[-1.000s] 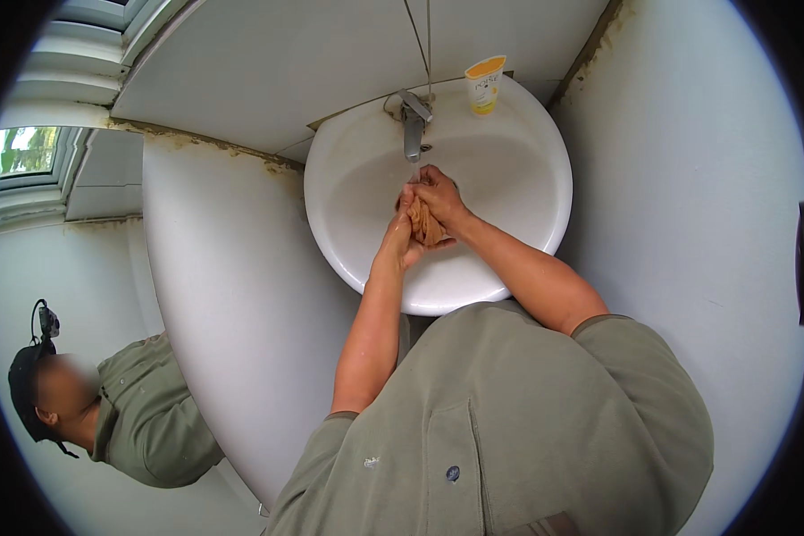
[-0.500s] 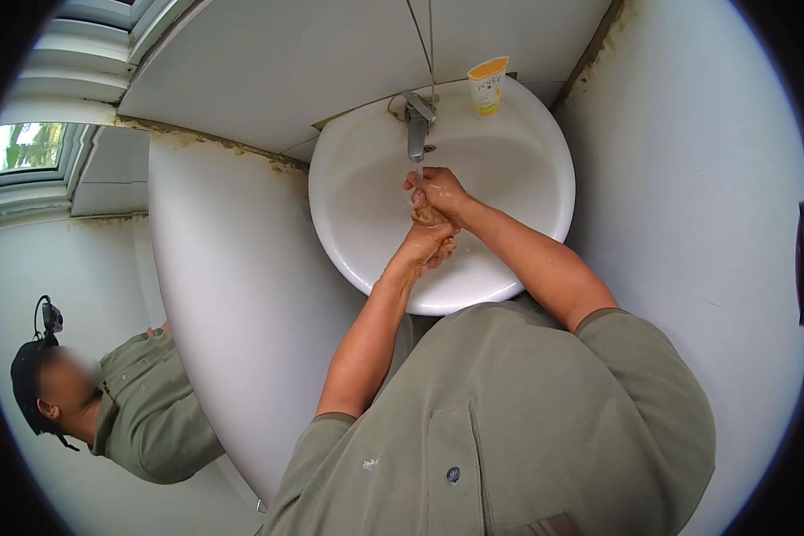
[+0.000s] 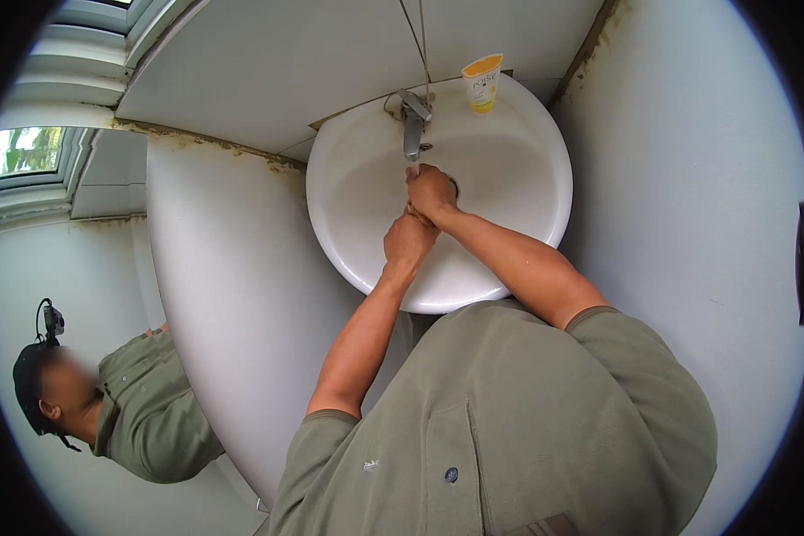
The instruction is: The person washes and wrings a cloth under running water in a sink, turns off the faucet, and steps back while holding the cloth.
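Observation:
My right hand (image 3: 431, 189) is closed just below the chrome tap (image 3: 412, 134), where water runs onto it. Beneath and to the left of it, my left hand (image 3: 409, 237) is also closed, touching or nearly touching the right. Both grip a bunched tan cloth (image 3: 415, 209); only a little of it shows between my fingers, the rest being hidden inside my hands. All this is over the bowl of the white washbasin (image 3: 558, 179), whose drain is partly covered by my right hand.
A white and yellow tube (image 3: 482, 89) stands upright on the basin's back right. Pale walls (image 3: 670, 223) flank the basin closely. A mirror (image 3: 80, 250) at the left shows a person in a cap and a window. My torso borders the basin's front edge.
The cloth, plainly visible earlier, is now mostly covered by my fingers. My left hand has turned and closed round it below the right, which has curled tighter under the tap.

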